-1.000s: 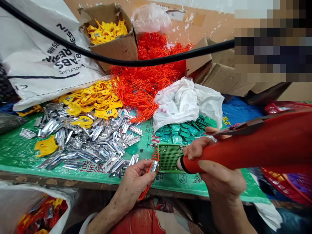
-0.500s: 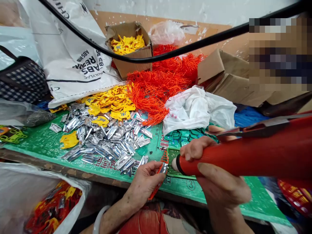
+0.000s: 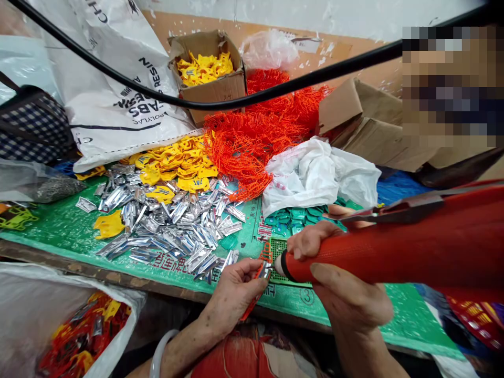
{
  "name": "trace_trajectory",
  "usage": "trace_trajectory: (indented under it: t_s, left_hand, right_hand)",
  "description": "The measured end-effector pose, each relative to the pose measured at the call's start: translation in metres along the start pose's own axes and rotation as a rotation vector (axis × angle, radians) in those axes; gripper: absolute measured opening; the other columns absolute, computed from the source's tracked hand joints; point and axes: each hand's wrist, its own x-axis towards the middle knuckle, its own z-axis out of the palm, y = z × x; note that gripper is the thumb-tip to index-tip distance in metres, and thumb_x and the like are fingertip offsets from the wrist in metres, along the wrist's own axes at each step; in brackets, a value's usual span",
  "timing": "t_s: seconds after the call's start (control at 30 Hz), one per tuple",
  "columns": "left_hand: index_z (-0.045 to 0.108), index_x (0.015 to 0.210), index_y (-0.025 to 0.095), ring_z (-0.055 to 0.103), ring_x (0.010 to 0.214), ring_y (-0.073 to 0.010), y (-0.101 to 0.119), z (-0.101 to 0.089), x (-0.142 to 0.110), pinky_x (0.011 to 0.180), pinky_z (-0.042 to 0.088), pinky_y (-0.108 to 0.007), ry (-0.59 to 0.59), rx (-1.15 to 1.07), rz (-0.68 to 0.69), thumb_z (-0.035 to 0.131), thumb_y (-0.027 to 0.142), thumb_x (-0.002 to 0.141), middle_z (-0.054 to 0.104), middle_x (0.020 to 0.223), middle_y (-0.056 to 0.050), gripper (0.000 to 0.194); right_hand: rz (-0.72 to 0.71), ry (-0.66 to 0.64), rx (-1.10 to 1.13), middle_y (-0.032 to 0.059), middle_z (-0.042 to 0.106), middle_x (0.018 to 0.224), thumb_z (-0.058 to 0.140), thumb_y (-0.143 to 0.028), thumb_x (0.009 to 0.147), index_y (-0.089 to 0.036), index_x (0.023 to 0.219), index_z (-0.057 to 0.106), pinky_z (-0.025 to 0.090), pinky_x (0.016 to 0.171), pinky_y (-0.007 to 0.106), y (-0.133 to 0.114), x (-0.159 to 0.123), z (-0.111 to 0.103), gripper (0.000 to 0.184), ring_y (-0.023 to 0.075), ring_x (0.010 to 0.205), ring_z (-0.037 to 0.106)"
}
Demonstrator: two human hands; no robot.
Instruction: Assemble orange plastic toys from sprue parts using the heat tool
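Pinched between the thumb and fingers of my left hand (image 3: 232,291) is an orange-red plastic piece (image 3: 249,308) with a shiny silver metal plate (image 3: 266,271) on it. My right hand (image 3: 350,296) is wrapped round the front of a red power screwdriver (image 3: 378,254), whose pale, black-ringed nose points left at the piece. The bit itself cannot be made out. Beneath the screwdriver's nose lies a shallow green mesh basket (image 3: 279,245), partly hidden by my right hand. Loose silver metal plates (image 3: 173,226) are heaped left of my left hand.
Yellow plastic pieces (image 3: 173,160) and tangled orange-red plastic pieces (image 3: 252,131) lie farther back. Teal pieces (image 3: 297,218) sit beside a white plastic bag (image 3: 315,173). A cardboard box (image 3: 214,94) stands behind. A black cable (image 3: 220,104) crosses overhead. An open sack (image 3: 136,310) hangs below the table edge.
The screwdriver and my right hand have shifted slightly left, bringing its nose closer to the orange-red piece. My left hand keeps its pinch and has barely moved.
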Motion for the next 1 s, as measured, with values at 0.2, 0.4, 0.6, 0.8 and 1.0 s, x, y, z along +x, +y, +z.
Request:
trace_trajectory:
  t_s: [0.2,0.4,0.6,0.8,1.0]
  left_hand:
    - [0.081,0.087,0.017,0.065,0.077,-0.0218,0.000,0.002,0.000,0.070,0.049,-0.029,-0.005,-0.025,0.000,0.076,0.025,0.063,0.073,0.077,-0.004,0.026]
    - [0.081,0.084,0.017,0.066,0.078,-0.0221,0.002,0.004,-0.002,0.071,0.049,-0.029,-0.010,-0.044,-0.035,0.078,0.027,0.063,0.073,0.076,-0.004,0.023]
    - [0.080,0.087,0.016,0.064,0.070,-0.0195,0.001,0.002,-0.001,0.068,0.048,-0.028,-0.005,-0.124,-0.071,0.078,0.028,0.062,0.071,0.073,-0.003,0.028]
    - [0.080,0.091,0.016,0.061,0.069,-0.0162,0.003,0.000,-0.001,0.067,0.047,-0.026,-0.021,-0.172,-0.072,0.080,0.026,0.064,0.071,0.075,-0.002,0.029]
    - [0.077,0.104,0.020,0.050,0.059,-0.0083,-0.001,-0.013,0.004,0.054,0.039,-0.018,0.009,-0.143,-0.010,0.078,0.031,0.074,0.065,0.071,0.002,0.032]
  right_hand:
    - [-0.036,-0.027,-0.005,-0.0034,0.065,0.080,0.075,-0.028,0.079,-0.031,0.110,0.060,0.049,0.080,0.039,0.002,-0.002,0.000,0.034,0.0173,0.071,0.061]
    - [-0.031,-0.023,-0.075,-0.0039,0.062,0.075,0.077,-0.028,0.074,-0.033,0.116,0.053,0.050,0.072,0.039,0.004,0.000,0.000,0.049,0.0191,0.069,0.061]
    - [-0.084,-0.072,-0.048,-0.0048,0.059,0.075,0.074,-0.030,0.078,-0.034,0.110,0.055,0.049,0.069,0.037,0.009,0.002,0.003,0.038,0.0173,0.066,0.059]
    - [-0.141,-0.066,0.006,-0.0042,0.060,0.075,0.074,-0.035,0.081,-0.034,0.115,0.054,0.048,0.069,0.038,0.004,0.004,0.004,0.038,0.0168,0.066,0.058]
    - [-0.051,0.044,0.064,-0.0049,0.061,0.064,0.067,-0.034,0.089,-0.031,0.108,0.059,0.049,0.061,0.034,0.001,0.002,-0.024,0.022,0.0158,0.056,0.058]
